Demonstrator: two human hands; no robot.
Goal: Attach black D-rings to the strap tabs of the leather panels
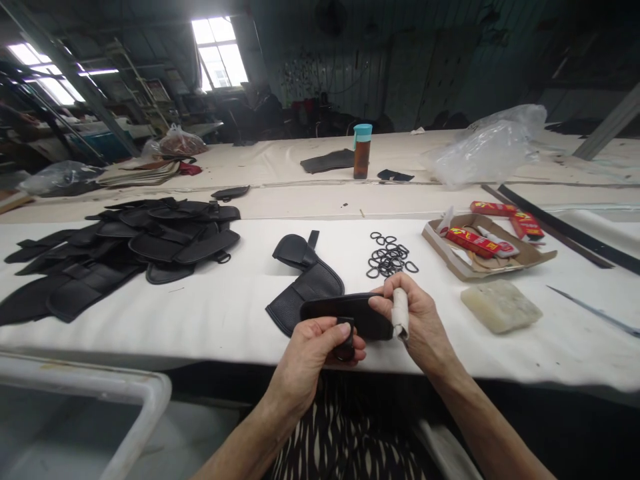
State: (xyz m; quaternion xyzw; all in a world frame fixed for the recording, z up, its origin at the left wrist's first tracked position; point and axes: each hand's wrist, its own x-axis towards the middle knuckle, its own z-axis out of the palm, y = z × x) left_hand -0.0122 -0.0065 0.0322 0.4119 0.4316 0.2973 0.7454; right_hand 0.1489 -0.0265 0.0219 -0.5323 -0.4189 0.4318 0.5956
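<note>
Both hands hold one black leather piece [367,313] above the near edge of the table. My left hand [330,340] pinches a small strap tab [345,331] at its lower edge, thumb on top; a dark ring seems to sit below the tab. My right hand [407,313] grips the piece's right end between thumb and fingers, and a pale wrap [401,312] covers one finger. Just behind lie more black leather pieces [310,288], one with a strap standing up. A small heap of black D-rings [389,257] rests beyond my right hand.
Many black leather pieces [165,233] are piled at the left. On the right are a cardboard box [470,267] with red packets, a waxy block [500,307] and a pointed metal tool [590,308]. A bottle [362,153] stands farther back. A white-framed bin [85,380] is at lower left.
</note>
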